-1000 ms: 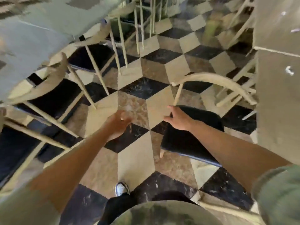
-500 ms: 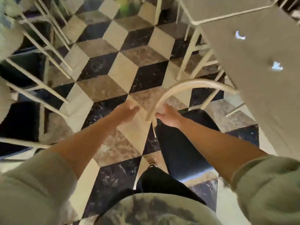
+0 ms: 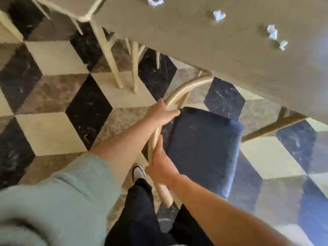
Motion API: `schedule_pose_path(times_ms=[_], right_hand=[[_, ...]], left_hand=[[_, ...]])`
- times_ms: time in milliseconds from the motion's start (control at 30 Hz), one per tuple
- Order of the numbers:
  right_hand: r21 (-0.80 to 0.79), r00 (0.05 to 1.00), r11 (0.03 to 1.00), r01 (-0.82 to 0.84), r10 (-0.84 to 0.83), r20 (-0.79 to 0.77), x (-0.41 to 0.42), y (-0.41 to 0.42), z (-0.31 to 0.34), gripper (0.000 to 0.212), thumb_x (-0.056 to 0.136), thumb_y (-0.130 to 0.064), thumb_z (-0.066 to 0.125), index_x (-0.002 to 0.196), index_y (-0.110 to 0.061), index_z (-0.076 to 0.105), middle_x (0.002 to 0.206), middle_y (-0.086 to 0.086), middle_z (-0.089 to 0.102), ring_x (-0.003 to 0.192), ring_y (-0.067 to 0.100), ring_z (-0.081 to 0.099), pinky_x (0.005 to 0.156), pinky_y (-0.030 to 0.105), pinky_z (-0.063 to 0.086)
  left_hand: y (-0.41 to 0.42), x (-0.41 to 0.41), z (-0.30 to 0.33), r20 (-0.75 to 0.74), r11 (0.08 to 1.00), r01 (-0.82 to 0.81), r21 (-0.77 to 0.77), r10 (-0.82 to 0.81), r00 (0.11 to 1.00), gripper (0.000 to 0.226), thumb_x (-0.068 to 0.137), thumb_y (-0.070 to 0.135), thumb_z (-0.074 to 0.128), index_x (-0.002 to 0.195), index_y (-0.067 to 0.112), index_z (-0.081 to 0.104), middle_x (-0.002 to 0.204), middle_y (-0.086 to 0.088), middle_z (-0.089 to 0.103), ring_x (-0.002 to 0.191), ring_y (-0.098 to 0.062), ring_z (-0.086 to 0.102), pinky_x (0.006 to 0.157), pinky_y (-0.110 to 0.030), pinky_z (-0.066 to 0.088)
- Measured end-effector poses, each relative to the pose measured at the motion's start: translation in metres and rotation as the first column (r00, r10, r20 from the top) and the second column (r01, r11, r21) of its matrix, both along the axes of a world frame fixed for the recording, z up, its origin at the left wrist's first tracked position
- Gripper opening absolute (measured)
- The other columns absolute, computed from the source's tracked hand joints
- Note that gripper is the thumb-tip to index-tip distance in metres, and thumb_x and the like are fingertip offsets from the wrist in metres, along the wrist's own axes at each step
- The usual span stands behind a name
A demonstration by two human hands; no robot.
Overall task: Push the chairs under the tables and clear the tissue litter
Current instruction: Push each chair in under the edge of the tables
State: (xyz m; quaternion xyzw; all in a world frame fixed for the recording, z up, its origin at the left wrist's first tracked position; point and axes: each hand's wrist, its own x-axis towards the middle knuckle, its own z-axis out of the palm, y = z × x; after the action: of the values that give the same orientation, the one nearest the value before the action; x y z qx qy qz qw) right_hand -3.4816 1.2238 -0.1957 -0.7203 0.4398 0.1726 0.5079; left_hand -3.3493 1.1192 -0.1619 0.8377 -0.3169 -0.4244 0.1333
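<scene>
Fingers of left hand (image 3: 160, 113) and right hand (image 3: 159, 163) wrap curved cream wooden back rail of dark-cushioned chair (image 3: 200, 148); crumpled white tissue bits (image 3: 272, 32) on grey tabletop (image 3: 204, 41).

Chair (image 3: 200, 148): dark velvety cloth seat, smooth pale wooden frame. Beside it, glossy marble floor (image 3: 53, 135); above, matt table (image 3: 221, 50) with crumpled paper tissues (image 3: 219, 15).
</scene>
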Motion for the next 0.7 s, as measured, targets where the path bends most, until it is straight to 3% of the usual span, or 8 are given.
schedule_pose_path(times_ms=[67, 167, 267, 333, 400, 567, 700], right_hand=[[-0.017, 0.993, 0.992, 0.122, -0.122, -0.002, -0.001, 0.011, -0.010, 0.122, 0.079, -0.021, 0.066, 0.149, -0.041, -0.032, 0.150, 0.008, 0.047, 0.111, 0.037, 0.064, 0.076, 0.038, 0.047], [0.008, 0.944, 0.947, 0.322, -0.322, 0.067, 0.005, 0.017, -0.016, 0.121, 0.072, -0.026, 0.063, 0.144, -0.057, -0.029, 0.123, -0.001, 0.062, 0.092, 0.028, 0.066, 0.073, 0.041, 0.053], [0.082, 0.928, 0.929, 0.360, -0.366, 0.075, 0.002, 0.015, -0.015, 0.120, 0.068, -0.029, 0.063, 0.144, -0.064, -0.023, 0.101, -0.012, 0.061, 0.080, 0.020, 0.064, 0.068, 0.037, 0.056], [0.108, 0.940, 0.940, 0.324, -0.333, 0.072, 0.000, 0.012, -0.014, 0.123, 0.067, -0.026, 0.067, 0.144, -0.064, -0.022, 0.098, -0.013, 0.061, 0.081, 0.022, 0.066, 0.071, 0.040, 0.059], [0.083, 0.961, 0.962, 0.262, -0.268, 0.071, -0.003, 0.008, -0.014, 0.128, 0.068, -0.019, 0.071, 0.145, -0.063, -0.021, 0.099, -0.011, 0.061, 0.082, 0.024, 0.066, 0.075, 0.046, 0.061], [0.089, 0.991, 0.989, 0.114, -0.120, 0.065, -0.018, -0.007, -0.008, 0.134, 0.068, -0.009, 0.075, 0.144, -0.065, -0.021, 0.097, -0.005, 0.062, 0.080, 0.025, 0.066, 0.072, 0.046, 0.062], [0.048, 0.996, 0.996, -0.070, 0.066, 0.066, -0.047, -0.032, -0.006, 0.132, 0.071, -0.004, 0.071, 0.143, -0.067, -0.020, 0.093, 0.000, 0.064, 0.077, 0.024, 0.066, 0.070, 0.048, 0.061]], left_hand=[[-0.025, 0.002, -0.015, 0.006, 0.999, 0.049, -0.017, -0.048, 0.999, 0.066, 0.082, 0.041, 0.067, 0.135, 0.008, 0.045, 0.126, -0.016, 0.062, 0.095, -0.031, 0.059, 0.065, -0.031, 0.038], [-0.055, 0.012, -0.027, 0.016, 0.993, 0.115, -0.031, -0.115, 0.993, 0.036, 0.082, 0.020, 0.063, 0.115, 0.016, 0.049, 0.116, -0.012, 0.063, 0.097, -0.035, 0.063, 0.067, -0.035, 0.044], [-0.055, 0.026, -0.030, -0.048, 0.989, 0.142, -0.034, -0.143, 0.988, 0.038, 0.082, 0.017, 0.065, 0.114, 0.023, 0.046, 0.107, -0.003, 0.060, 0.080, -0.022, 0.060, 0.062, -0.030, 0.046], [-0.049, 0.032, -0.032, -0.059, 0.988, 0.145, -0.045, -0.147, 0.987, 0.043, 0.084, 0.019, 0.067, 0.122, 0.022, 0.048, 0.105, -0.002, 0.059, 0.069, -0.012, 0.056, 0.050, -0.025, 0.040], [-0.044, 0.037, -0.030, -0.073, 0.990, 0.133, -0.056, -0.137, 0.988, 0.051, 0.086, 0.022, 0.069, 0.132, 0.021, 0.045, 0.106, -0.001, 0.057, 0.066, -0.010, 0.054, 0.049, -0.024, 0.039], [-0.030, 0.049, -0.024, -0.114, 0.999, -0.001, -0.038, -0.003, 0.993, 0.056, 0.087, 0.021, 0.071, 0.137, 0.019, 0.045, 0.114, -0.003, 0.057, 0.096, -0.025, 0.060, 0.074, -0.041, 0.053], [-0.017, 0.044, -0.024, -0.098, 0.979, -0.201, 0.002, 0.201, 0.975, 0.045, 0.088, 0.020, 0.073, 0.125, 0.018, 0.048, 0.120, -0.009, 0.062, 0.100, -0.029, 0.062, 0.078, -0.044, 0.055]])
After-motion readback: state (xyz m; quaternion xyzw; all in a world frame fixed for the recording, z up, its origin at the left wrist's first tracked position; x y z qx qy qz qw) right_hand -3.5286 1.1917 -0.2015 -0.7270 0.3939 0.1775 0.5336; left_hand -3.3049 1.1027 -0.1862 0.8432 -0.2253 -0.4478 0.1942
